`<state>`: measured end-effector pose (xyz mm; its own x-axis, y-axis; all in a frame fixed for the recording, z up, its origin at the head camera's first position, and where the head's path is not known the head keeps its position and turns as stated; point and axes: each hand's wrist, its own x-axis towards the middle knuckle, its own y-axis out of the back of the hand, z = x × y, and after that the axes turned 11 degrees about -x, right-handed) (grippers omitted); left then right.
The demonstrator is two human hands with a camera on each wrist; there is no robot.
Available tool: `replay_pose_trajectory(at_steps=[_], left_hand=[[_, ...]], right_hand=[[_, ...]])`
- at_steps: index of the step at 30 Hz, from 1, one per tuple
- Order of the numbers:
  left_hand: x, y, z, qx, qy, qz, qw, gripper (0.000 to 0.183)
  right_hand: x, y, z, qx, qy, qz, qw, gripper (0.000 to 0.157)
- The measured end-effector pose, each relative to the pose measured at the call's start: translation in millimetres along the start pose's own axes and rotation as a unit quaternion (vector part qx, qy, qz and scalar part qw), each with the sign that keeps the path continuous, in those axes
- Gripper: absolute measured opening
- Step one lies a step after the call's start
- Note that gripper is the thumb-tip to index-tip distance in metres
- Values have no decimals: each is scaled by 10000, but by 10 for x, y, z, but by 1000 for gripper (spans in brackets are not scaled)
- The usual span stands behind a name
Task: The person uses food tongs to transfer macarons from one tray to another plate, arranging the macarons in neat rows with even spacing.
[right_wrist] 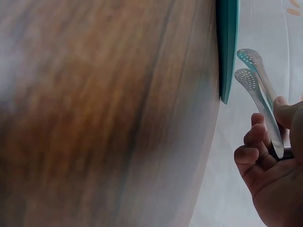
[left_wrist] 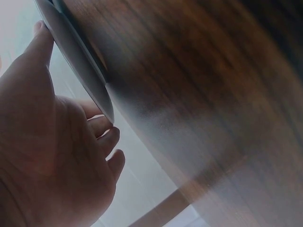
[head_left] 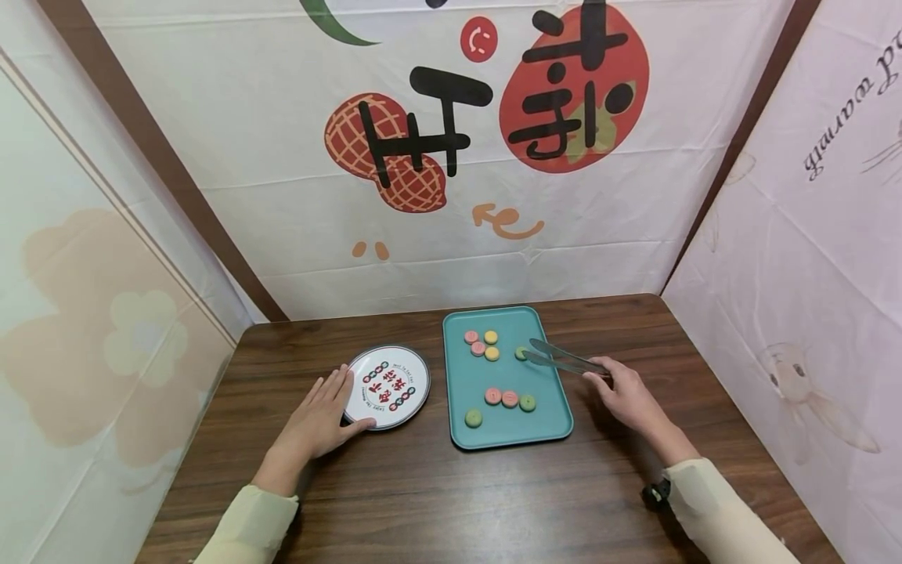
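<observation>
My left hand point(head_left: 320, 415) lies on the wooden table with straight fingers, its thumb against the rim of a round white plate point(head_left: 387, 385) printed with red and green marks. The left wrist view shows this hand point(left_wrist: 52, 142) beside the plate's edge point(left_wrist: 80, 66). My right hand point(head_left: 627, 395) grips metal tongs point(head_left: 560, 360) by their handle end. The tongs' tips are slightly apart over a teal tray point(head_left: 507, 372), next to a green disc point(head_left: 520, 353). In the right wrist view the tongs point(right_wrist: 258, 90) reach past the tray's edge point(right_wrist: 228, 47).
Several small pink, yellow and green discs lie on the tray, one cluster at the back point(head_left: 482, 345) and one near the front point(head_left: 503, 401). The brown table point(head_left: 437, 501) is enclosed by printed cloth walls at the back and both sides.
</observation>
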<state>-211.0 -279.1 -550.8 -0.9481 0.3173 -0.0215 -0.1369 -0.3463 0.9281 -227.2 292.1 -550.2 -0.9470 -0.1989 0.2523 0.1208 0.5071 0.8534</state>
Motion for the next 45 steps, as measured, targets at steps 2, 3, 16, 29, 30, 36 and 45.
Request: replay_pose_trajectory(at_steps=[2,3,16,29,30,36,45], left_hand=[[-1,2,-3,-11,6,1,10000,114],[-2,3,-4,-11,-2,9,10000,114],[-10,3,-11,-51,-24,14,10000,114],[-7,-9,-30,-72,-44,41,10000,114],[-4,-11,-32,-72,-52,44,10000,114],[6,-14,-37,-88,-62,53,9999,115],[-5,-5,-35,-128,-32,22,9999,114]], right_hand=[[11,-5,-9,3,8,-56,10000,27],[17,-10,-10,26,6,-95,10000,27],[48,-32,-28,113,22,-278,9995,27],[73,-19,-57,25,0,-396,9992,31],[74,-19,-58,13,-7,-383,9993,30],[74,-21,-61,-22,-10,-384,9993,30],[78,-43,-73,-27,5,-352,9994,31]])
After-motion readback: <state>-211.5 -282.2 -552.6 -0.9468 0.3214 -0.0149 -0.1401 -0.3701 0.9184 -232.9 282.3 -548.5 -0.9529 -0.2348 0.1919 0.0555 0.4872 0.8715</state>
